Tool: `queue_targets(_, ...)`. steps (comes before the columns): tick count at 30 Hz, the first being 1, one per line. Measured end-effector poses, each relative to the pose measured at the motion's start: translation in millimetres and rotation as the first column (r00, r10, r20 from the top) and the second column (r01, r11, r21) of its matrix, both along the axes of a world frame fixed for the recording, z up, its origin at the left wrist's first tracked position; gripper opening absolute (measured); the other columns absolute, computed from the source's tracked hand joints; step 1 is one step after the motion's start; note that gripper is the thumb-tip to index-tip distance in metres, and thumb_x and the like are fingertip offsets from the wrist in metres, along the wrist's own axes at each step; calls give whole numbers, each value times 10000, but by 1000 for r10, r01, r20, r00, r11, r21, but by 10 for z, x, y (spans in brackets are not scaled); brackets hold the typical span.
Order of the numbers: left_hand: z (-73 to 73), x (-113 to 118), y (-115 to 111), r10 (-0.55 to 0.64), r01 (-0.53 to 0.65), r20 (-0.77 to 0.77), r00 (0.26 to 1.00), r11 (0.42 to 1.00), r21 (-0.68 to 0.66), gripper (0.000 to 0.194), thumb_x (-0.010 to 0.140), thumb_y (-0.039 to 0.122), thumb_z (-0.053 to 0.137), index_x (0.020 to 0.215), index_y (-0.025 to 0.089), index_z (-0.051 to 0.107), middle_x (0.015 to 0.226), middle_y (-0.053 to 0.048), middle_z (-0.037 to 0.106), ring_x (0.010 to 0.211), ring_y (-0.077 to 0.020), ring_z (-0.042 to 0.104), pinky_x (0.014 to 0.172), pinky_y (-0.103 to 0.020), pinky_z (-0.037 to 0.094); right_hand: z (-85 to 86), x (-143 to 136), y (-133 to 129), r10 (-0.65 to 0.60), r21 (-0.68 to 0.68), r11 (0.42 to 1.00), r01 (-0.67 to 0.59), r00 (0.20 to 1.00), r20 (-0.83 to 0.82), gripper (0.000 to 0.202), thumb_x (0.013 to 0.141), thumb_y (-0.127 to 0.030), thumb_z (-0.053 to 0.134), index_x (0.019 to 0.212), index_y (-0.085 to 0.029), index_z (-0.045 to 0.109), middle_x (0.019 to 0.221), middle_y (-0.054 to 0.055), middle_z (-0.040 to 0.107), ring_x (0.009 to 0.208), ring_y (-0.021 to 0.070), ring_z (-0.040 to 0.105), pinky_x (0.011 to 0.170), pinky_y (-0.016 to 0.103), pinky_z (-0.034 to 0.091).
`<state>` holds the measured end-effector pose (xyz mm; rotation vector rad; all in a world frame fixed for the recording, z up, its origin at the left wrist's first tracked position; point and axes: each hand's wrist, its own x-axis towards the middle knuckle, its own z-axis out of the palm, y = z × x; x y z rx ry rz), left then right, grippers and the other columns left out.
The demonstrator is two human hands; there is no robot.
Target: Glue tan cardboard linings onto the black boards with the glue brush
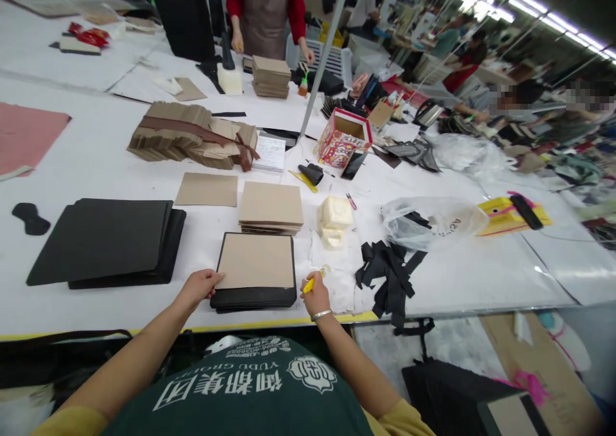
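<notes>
While the left hand (205, 285) pinches a tan cardboard sheet (257, 259), the right hand (316, 295) holds a yellow-handled brush (308, 286)

The tan cardboard sheet lies flat on a stack of black sheets (255, 298) near the front edge of the white-covered table (202, 320), with black showing along its top, right and bottom sides. At its left edge, the left hand is nearly closed, thumb and fingers together on the lower corner. Just right of the stack, the right hand is curled around the brush, whose pale tip points up and away from the body.

Directly behind stands a pile of tan boards (271, 205), with a single tan board (206, 189) to its left and a pale, blocky container (335, 215) to its right. Larger black sheets (110, 240) are stacked left of the left hand; loose black strips (387, 276) lie right of the brush, beside a clear plastic bag (433, 224).

Farther back are a strapped bundle of tan boards (183, 134), a notepad (269, 152) and a red patterned box (342, 142). Across the table, a co-worker in red sleeves and a brown apron (264, 22) stands behind another small tan stack (271, 78).
</notes>
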<state>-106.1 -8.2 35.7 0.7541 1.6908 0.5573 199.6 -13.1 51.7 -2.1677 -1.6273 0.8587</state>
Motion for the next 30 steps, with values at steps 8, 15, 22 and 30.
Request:
queue_targets(8,-21,-11,26,28,-24,73,997,998,-52,409,485,495,665,547,174,418,384,74,389,372,-62,343,402,-185,264,-35,-188,-60,42,-55,997,-45,997,-66,260,723,-98,459,950,-209,398,648,-31,563,555,118,540,520,190,338)
queue_targets(15,-57,-46,37,42,-29,169,985,997,-78,460,471,541,669,576,167,421,392,78,383,375,-52,330,397,-177,227,-5,-227,-26,104,-75,993,-95,987,124,271,731,-59,454,961,-191,394,618,-11,544,574,141,533,517,208,284)
queue_targets(22,-10,-41,59,72,-41,237,969,990,-132,521,432,567,693,585,167,395,389,84,374,355,-36,297,395,-168,201,47,-240,35,163,-103,984,-145,969,185,242,761,-66,430,972,-172,378,603,-9,541,571,146,547,510,212,273)
queue_targets(30,-49,-17,51,42,-8,246,968,991,-137,523,434,583,674,567,172,381,368,82,372,341,-36,287,378,-164,180,-41,-215,69,136,-57,990,-128,979,152,130,824,-161,396,952,-179,380,601,-6,541,526,140,536,473,205,266)
